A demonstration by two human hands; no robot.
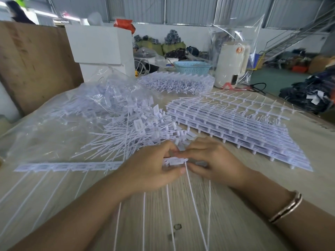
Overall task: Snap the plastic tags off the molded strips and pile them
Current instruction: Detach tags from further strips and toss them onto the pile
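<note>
A white molded strip lies across the wooden table in front of me, its thin tails running toward me. My left hand grips the strip's right end. My right hand pinches a single white tag at that end; its tail hangs down between my wrists. Just beyond my hands is a loose pile of snapped-off tags. A stack of whole strips lies to the right.
A clear plastic bag holding more tags spreads at the left. Another heap of strips lies farther back, near a blue basket, a white appliance in plastic and white foam blocks. A brown board stands at the left.
</note>
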